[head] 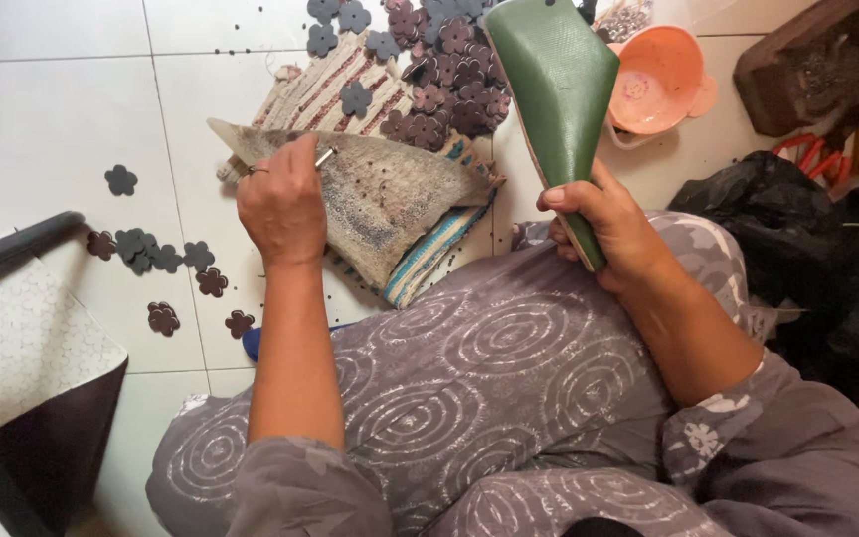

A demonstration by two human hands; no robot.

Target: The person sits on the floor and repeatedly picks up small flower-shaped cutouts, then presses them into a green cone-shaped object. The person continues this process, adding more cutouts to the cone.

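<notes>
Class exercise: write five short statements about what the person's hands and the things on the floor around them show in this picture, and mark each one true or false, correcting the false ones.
1. The right hand grips a rolled green sheet. True.
2. The left hand is empty. False: it holds a small metal tool over the worn board.
3. Flower-shaped cutouts lie on the tiled floor. True.
4. The bowl is blue. False: it is orange-pink.
5. The green sheet lies flat on the floor. False: it is held up, curled.
</notes>
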